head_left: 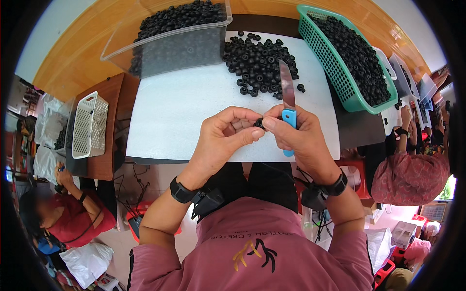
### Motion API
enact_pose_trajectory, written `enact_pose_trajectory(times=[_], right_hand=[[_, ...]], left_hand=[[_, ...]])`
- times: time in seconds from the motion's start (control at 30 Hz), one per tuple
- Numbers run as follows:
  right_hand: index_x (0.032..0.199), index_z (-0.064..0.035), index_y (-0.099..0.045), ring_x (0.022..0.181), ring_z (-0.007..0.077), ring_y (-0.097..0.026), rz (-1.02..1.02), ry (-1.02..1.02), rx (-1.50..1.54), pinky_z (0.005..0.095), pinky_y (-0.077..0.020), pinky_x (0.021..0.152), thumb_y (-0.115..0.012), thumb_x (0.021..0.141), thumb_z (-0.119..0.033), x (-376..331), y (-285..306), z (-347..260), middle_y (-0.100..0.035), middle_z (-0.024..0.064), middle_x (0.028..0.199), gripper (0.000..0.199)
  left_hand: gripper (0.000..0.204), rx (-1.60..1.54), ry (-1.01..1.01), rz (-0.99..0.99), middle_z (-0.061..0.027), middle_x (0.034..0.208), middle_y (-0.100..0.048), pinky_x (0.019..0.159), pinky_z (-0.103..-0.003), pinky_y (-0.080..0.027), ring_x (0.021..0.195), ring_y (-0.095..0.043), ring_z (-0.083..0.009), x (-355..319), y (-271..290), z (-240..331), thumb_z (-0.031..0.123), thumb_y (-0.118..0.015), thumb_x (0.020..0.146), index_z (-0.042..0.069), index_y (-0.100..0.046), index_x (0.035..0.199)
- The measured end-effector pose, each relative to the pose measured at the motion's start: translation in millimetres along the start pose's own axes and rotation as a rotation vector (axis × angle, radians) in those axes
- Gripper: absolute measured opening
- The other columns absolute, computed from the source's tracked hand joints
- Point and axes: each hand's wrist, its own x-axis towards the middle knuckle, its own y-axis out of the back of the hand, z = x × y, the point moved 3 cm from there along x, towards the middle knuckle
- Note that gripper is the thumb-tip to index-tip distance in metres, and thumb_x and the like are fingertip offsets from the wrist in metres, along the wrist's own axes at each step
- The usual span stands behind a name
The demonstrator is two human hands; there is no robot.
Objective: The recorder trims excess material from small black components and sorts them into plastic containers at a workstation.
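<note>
a black part point(259, 123) is over the white table point(179, 111), pinched between thumb and finger of the left hand point(219, 139); the right hand point(308, 140) grips a knife point(288, 98), blade pointing away. beyond, a pile point(257, 65) lies between a clear bin point(208, 46) and a green basket point(340, 80).

I see both bare forearms point(162, 213) slanting inward, the two hands nearly meeting at the fingertips: the left hand point(227, 136) pinches with thumb and forefinger; the right hand point(308, 140) grips, thumb pointing leftward.

The knife blade point(287, 87) looks glossy metal, its handle point(292, 119) smooth plastic.
</note>
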Motion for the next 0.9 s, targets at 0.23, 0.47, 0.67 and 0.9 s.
enact_pose_trajectory(times=[0.23,0.47,0.67,0.9], right_hand=[[0.091,-0.0063,-0.064,0.056,0.0002,-0.041,-0.008,-0.016,0.037,0.0170,-0.0294,0.049,-0.070,0.087,-0.021,-1,2,0,-0.053,-0.0062,0.068,0.016],[0.093,-0.0031,-0.063,0.061,0.0089,-0.049,0.056,0.128,-0.168,0.0253,-0.0405,0.052,-0.070,0.087,-0.023,-2,3,-2,-0.055,-0.0022,0.072,0.022],[0.101,-0.0057,-0.063,0.065,0.0257,-0.059,0.037,0.731,-0.879,0.0322,-0.0461,0.055,-0.073,0.081,-0.021,-13,7,-8,-0.059,0.0093,0.083,0.027],[0.104,-0.0068,-0.063,0.065,0.0266,-0.058,0.027,0.784,-1.093,0.0358,-0.0450,0.053,-0.075,0.077,-0.022,-14,8,-6,-0.057,0.0079,0.081,0.034]], left_hand=[[0.024,0.045,-0.076,-0.015,-0.0023,0.095,-0.065,0.078,-0.022,-0.048,0.088,-0.060,-0.0079,1,-1,-1,0.001,-0.068,0.086,0.001,-0.062,0.109],[0.024,-0.107,0.000,-0.003,-0.0030,0.092,-0.065,0.077,-0.023,-0.048,0.083,-0.059,-0.0083,0,-3,-6,0.007,-0.066,0.089,0.001,-0.061,0.112],[0.027,-0.120,-0.053,0.015,-0.0042,0.093,-0.065,0.077,-0.023,-0.048,0.082,-0.058,-0.0088,0,-1,-6,0.009,-0.065,0.090,0.000,-0.059,0.115],[0.027,-0.134,-0.031,-0.010,-0.0046,0.096,-0.064,0.076,-0.023,-0.048,0.081,-0.058,-0.0092,0,-1,-9,0.007,-0.065,0.090,0.000,-0.058,0.114]])
